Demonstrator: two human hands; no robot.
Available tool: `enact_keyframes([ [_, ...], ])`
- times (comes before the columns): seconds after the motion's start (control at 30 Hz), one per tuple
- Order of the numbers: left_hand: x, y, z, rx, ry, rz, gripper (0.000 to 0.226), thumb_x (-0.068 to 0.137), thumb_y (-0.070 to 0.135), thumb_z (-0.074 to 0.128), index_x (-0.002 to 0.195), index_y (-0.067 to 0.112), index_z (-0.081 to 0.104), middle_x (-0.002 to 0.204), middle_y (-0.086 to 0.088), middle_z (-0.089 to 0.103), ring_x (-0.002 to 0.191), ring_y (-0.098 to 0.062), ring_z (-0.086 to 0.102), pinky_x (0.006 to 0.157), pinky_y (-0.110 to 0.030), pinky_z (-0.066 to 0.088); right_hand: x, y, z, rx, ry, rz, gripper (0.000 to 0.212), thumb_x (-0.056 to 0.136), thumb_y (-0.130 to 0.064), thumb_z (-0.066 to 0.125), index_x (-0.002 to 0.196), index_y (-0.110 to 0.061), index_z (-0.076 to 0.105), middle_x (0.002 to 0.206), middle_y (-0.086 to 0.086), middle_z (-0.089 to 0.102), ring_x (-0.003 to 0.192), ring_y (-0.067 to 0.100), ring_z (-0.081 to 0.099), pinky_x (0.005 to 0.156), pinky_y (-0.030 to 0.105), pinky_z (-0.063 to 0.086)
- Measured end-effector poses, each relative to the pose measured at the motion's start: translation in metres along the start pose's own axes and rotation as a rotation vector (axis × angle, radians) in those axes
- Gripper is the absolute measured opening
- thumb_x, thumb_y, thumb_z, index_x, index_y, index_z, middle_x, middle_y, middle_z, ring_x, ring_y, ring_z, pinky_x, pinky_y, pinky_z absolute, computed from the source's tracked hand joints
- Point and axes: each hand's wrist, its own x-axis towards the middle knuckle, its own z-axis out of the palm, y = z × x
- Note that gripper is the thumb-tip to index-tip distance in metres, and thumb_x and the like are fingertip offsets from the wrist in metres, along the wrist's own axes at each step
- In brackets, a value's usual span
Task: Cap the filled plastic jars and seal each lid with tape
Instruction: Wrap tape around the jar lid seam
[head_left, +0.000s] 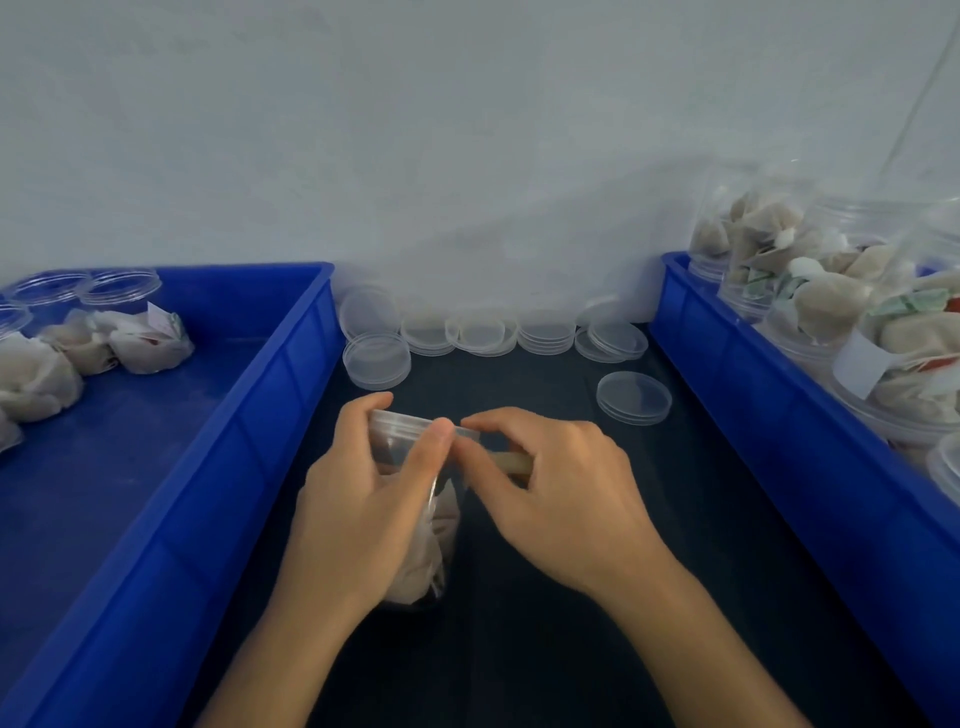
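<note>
Clear glossy plastic jar (415, 441) and lids (376, 358); blue smooth plastic crates (291, 364); dark, seemingly matt tabletop (519, 649).

Soft, cool, even light is washing the room, leaving the dark counter (545, 597) below the fingers (441, 441) dim. A faint diagonal shadow is lying on the wall (467, 130) beyond them. Edges are bowing, and everything is looking slightly soft.

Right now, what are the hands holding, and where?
Left hand grips the capped jar around its upper side; right hand holds a tape roll at its lid.
</note>
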Motion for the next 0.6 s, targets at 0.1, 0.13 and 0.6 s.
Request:
enact_keyframes([
  [0.1, 0.001, -0.001, -0.004, -0.077, -0.015, -0.006, 0.084, 0.070, 0.090, 0.053, 0.141, 0.046, 0.048, 0.108, 0.036, 0.066, 0.098, 0.016, 0.064, 0.077, -0.023, 0.050, 0.003, 0.008, -0.006, 0.182, -0.160, 0.058, 0.035, 0.104, -0.051, 0.046, 0.136, -0.053, 0.059, 0.078, -0.026, 0.069, 0.076, -0.002, 0.065, 0.073, 0.026, 0.049],
  [0.13, 0.001, -0.002, -0.005, -0.106, -0.008, -0.008, 0.081, 0.072, 0.089, 0.054, 0.140, 0.045, 0.050, 0.110, 0.038, 0.065, 0.098, 0.014, 0.065, 0.077, -0.023, 0.050, 0.003, 0.009, -0.008, 0.215, -0.204, 0.066, 0.036, 0.105, -0.050, 0.047, 0.139, -0.054, 0.056, 0.071, -0.019, 0.067, 0.069, 0.000, 0.062, 0.069, 0.024, 0.045],
  [0.6, 0.001, 0.002, -0.004, -0.358, -0.079, -0.112, 0.044, 0.077, 0.071, 0.061, 0.106, 0.040, 0.074, 0.108, 0.020, 0.075, 0.098, 0.002, 0.072, 0.081, -0.024, 0.051, 0.006, 0.018, -0.003, 0.029, -0.151, 0.011, 0.039, 0.101, -0.067, 0.043, 0.134, -0.054, 0.060, 0.062, -0.034, 0.058, 0.069, -0.002, 0.058, 0.084, 0.036, 0.058],
])
